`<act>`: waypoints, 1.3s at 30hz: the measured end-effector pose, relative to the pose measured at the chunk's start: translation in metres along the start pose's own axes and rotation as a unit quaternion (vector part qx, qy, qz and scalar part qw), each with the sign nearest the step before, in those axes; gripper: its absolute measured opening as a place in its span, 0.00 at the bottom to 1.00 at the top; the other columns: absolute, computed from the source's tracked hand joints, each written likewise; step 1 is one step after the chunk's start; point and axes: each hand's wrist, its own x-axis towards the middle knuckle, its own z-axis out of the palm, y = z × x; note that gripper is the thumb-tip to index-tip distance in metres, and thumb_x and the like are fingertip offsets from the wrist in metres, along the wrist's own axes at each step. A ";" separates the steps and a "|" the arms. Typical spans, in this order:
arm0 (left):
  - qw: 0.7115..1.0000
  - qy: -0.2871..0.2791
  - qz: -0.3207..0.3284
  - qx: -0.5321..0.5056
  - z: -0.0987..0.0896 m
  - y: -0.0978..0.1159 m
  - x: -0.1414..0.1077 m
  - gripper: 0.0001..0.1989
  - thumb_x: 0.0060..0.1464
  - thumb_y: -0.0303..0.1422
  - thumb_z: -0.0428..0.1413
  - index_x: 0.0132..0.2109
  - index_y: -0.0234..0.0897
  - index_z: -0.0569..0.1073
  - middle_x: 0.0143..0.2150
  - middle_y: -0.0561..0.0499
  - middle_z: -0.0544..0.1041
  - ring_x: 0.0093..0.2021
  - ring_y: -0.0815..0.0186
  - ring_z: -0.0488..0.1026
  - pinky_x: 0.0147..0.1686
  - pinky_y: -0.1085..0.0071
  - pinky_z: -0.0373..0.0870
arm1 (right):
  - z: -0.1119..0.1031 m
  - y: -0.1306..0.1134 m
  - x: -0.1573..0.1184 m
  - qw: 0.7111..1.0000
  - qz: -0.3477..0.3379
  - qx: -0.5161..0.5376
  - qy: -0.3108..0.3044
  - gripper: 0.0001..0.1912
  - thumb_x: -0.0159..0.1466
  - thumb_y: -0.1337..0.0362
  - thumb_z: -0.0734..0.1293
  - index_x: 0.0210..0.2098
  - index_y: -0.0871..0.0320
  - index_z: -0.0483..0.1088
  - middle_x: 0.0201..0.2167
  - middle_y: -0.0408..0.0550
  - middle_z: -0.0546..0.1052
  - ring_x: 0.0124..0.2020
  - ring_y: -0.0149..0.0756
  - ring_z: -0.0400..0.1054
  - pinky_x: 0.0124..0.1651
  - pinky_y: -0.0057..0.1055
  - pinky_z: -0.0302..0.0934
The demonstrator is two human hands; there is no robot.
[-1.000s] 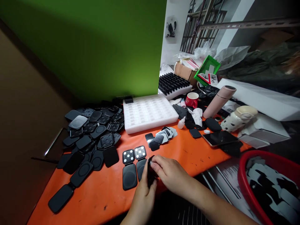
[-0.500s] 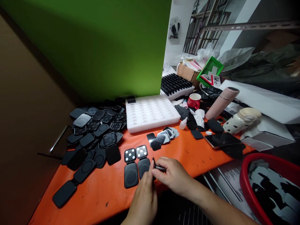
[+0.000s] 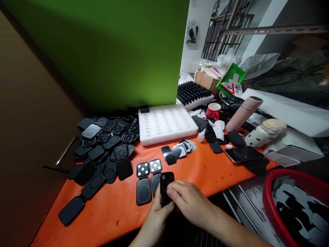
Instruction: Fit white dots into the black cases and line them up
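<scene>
You're now holding the black hinged case (image 3: pixel 166 187) face-up between both hands at the near edge of the orange table (image 3: pixel 205 168), just right of the two opened cases (image 3: pixel 149 180); half a second ago it was edge-on with a small metal pin showing at your right hand (image 3: pixel 189 202), and that pin is no longer showing, so the hinge looks seated. Your left hand (image 3: pixel 156 214) is pinching the case from below, right fingers clamped on its right side. The white foam tray (image 3: pixel 167 123) is sitting behind the opened cases, the loose black pile (image 3: pixel 102 151) to their left.
</scene>
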 end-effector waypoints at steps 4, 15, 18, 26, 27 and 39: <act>0.973 0.058 0.091 0.202 0.000 0.000 -0.001 0.29 0.57 0.28 0.46 0.64 0.38 0.48 0.64 0.46 0.52 0.64 0.60 0.47 0.60 0.59 0.44 | 0.004 -0.008 -0.006 0.986 -0.016 -0.163 0.018 0.12 0.65 0.65 0.54 0.30 0.58 0.65 0.29 0.45 0.70 0.31 0.34 0.64 0.35 0.30 0.57; 0.959 0.016 0.121 0.255 0.005 0.014 -0.006 0.26 0.59 0.33 0.45 0.63 0.39 0.50 0.62 0.43 0.57 0.61 0.57 0.55 0.57 0.59 0.54 | 0.005 -0.004 -0.003 0.997 -0.022 -0.063 0.042 0.13 0.62 0.60 0.60 0.23 0.59 0.64 0.24 0.41 0.67 0.26 0.28 0.60 0.28 0.26 0.50; 0.989 0.030 0.062 0.128 0.005 0.014 -0.004 0.26 0.56 0.36 0.49 0.61 0.38 0.55 0.59 0.43 0.63 0.58 0.55 0.60 0.55 0.58 0.58 | 0.005 0.001 0.000 0.995 -0.025 0.090 0.026 0.15 0.65 0.58 0.56 0.28 0.59 0.65 0.25 0.41 0.68 0.26 0.28 0.62 0.29 0.25 0.53; 0.970 0.056 0.089 0.217 0.000 0.006 -0.005 0.24 0.57 0.32 0.48 0.61 0.39 0.57 0.61 0.47 0.60 0.61 0.57 0.53 0.58 0.59 0.53 | -0.003 -0.002 -0.003 0.999 0.015 -0.017 0.048 0.12 0.66 0.63 0.54 0.31 0.58 0.66 0.31 0.45 0.71 0.33 0.32 0.64 0.36 0.28 0.56; 0.958 0.052 0.108 0.262 -0.001 0.005 -0.006 0.25 0.57 0.29 0.47 0.61 0.40 0.55 0.61 0.47 0.59 0.61 0.57 0.54 0.58 0.59 0.53 | -0.003 -0.002 -0.003 0.998 0.020 -0.038 0.045 0.12 0.66 0.64 0.54 0.31 0.58 0.66 0.31 0.45 0.71 0.32 0.32 0.64 0.36 0.28 0.56; 0.883 0.030 0.158 0.440 0.000 0.013 -0.009 0.27 0.58 0.28 0.42 0.64 0.38 0.47 0.52 0.40 0.69 0.52 0.56 0.66 0.48 0.60 0.65 | -0.011 -0.002 -0.003 0.994 -0.001 -0.112 0.021 0.13 0.60 0.54 0.61 0.31 0.59 0.65 0.28 0.44 0.69 0.27 0.31 0.62 0.30 0.26 0.51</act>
